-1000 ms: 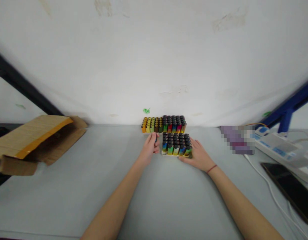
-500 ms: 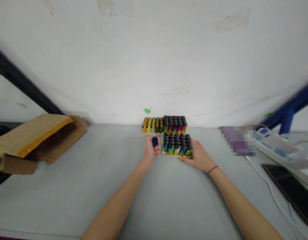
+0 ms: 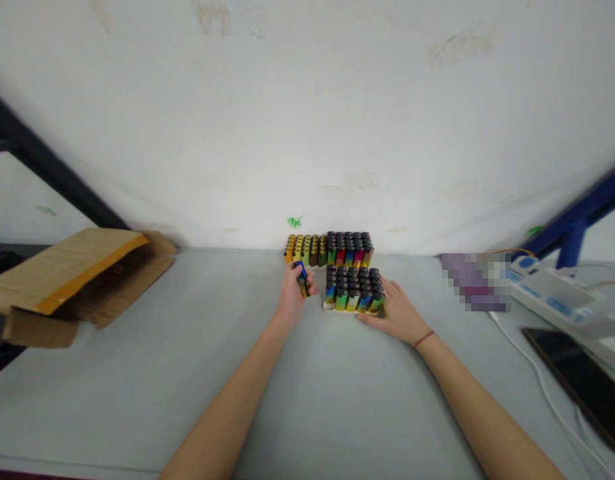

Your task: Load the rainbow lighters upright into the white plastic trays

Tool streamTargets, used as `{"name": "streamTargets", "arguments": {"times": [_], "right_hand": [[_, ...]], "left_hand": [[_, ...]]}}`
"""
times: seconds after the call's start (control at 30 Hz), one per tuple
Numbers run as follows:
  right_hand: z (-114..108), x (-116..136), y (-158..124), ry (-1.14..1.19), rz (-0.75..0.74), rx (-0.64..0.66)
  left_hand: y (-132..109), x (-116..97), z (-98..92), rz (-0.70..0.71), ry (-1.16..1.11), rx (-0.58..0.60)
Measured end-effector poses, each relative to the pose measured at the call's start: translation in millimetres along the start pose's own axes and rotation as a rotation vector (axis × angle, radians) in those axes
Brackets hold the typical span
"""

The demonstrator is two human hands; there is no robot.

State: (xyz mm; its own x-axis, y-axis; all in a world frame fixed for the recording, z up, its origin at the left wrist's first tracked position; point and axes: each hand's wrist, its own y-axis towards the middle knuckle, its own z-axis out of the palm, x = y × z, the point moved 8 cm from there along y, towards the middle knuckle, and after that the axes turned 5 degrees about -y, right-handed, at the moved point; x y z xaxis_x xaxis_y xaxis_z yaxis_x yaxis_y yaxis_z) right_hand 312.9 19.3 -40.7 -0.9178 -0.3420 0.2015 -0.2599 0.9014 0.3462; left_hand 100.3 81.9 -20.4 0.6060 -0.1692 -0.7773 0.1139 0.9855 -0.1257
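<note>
My left hand (image 3: 290,297) is closed around one lighter (image 3: 302,281), held tilted just left of the front tray, its blue part uppermost. In front of me stands a tray of lighters (image 3: 354,291), upright in rows with black tops and colourful patterned bodies. Gripping that tray's right side is my right hand (image 3: 398,311), its thumb at the front corner and its other fingers partly hidden behind. Directly behind are more upright lighters with black tops (image 3: 350,249), and to their left a block of yellow, orange and dark lighters (image 3: 306,250).
An opened cardboard box (image 3: 82,273) lies at the left on the grey table (image 3: 227,373). At the right are a white power strip (image 3: 562,300), a white cable (image 3: 530,363), a dark phone (image 3: 580,383) and a blurred-out purple item (image 3: 474,280). A white wall (image 3: 307,120) rises behind.
My left hand has shifted slightly left and turned, so the lighter's patterned body now shows below its blue part. My right hand and the tray have stayed in place.
</note>
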Motion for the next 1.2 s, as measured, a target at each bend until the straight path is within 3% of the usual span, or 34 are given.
{"name": "streamTargets", "arguments": {"times": [0.2,0.4,0.5,0.77,1.2], "right_hand": [[3.8,-3.1,-0.7,0.009,0.031,0.025],[3.5,-2.6,-0.4,0.023,0.012,0.022],[3.5,-2.9,-0.3,0.028,0.006,0.017],[3.2,-3.8,-0.5,0.023,0.008,0.017],[4.4,-4.5,-1.2,0.016,0.002,0.023]], "left_hand": [[-1.4,5.6,-3.2,-0.087,-0.085,-0.071],[-2.5,4.2,-7.6,-0.016,-0.066,-0.147],[-3.8,3.7,-11.0,-0.056,-0.053,-0.175],[-9.6,4.0,-6.5,-0.138,0.007,-0.150],[-9.4,-6.9,-10.8,0.019,0.015,-0.203]]}}
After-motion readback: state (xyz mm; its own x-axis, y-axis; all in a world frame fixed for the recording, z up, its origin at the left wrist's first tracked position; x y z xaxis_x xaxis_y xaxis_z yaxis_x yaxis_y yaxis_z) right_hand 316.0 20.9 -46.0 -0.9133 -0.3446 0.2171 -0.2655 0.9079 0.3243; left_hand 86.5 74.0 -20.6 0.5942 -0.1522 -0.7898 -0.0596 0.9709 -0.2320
